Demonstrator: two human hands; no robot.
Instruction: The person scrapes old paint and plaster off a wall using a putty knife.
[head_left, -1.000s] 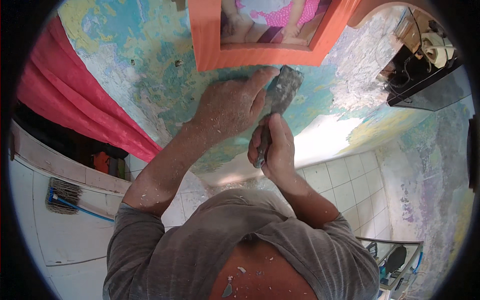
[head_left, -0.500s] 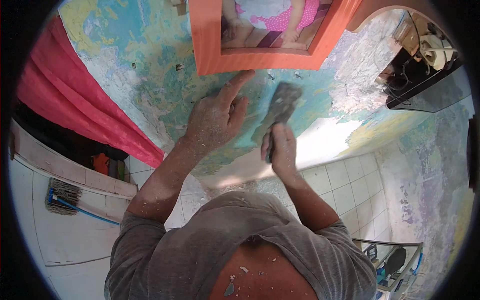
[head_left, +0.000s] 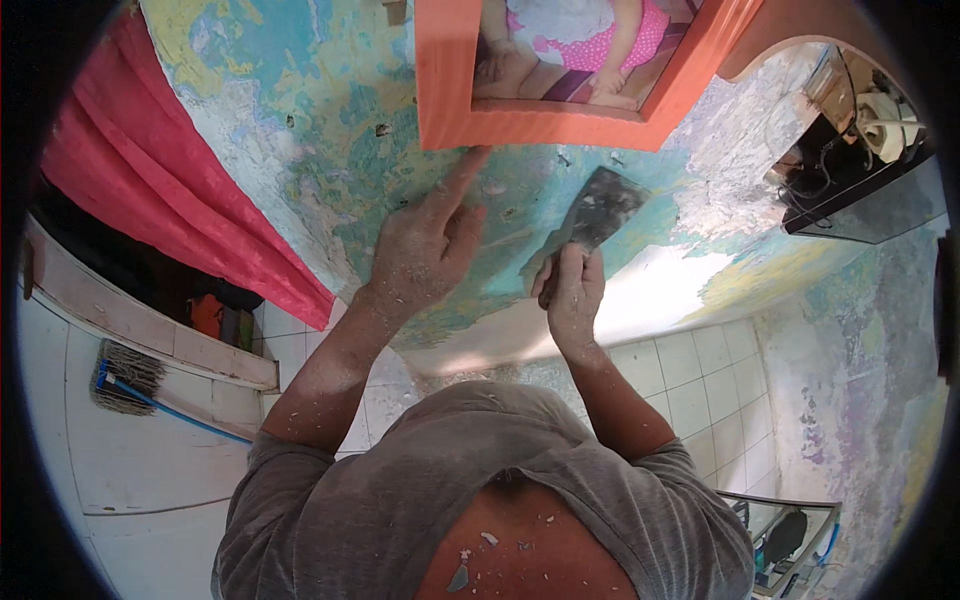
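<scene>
My right hand [head_left: 575, 290] is wrapped round the handle of a putty knife [head_left: 607, 208], whose broad, paint-smeared blade points up and to the right in front of the wall. Dusty and flecked, my left hand [head_left: 425, 245] has its index finger stretched up to the lower edge of an orange picture frame [head_left: 540, 130]; its thumb stands apart. The frame hangs on a wall [head_left: 350, 100] of patchy blue, green and yellow paint. Below the frame's bottom edge, small holes or chips show in the wall. Whether the blade touches the wall I cannot tell.
A pink curtain [head_left: 180, 190] hangs at the left over a dark opening. Beneath it a brush with a blue handle [head_left: 130, 378] lies by a white surface. A black cabinet with cables [head_left: 850, 215] is at upper right, and a glass-topped shelf [head_left: 790, 530] at lower right.
The putty knife's blade has swung a little to the right and turned more diagonal. My left fingertip stays by the frame's lower edge, while the whole view has shifted slightly.
</scene>
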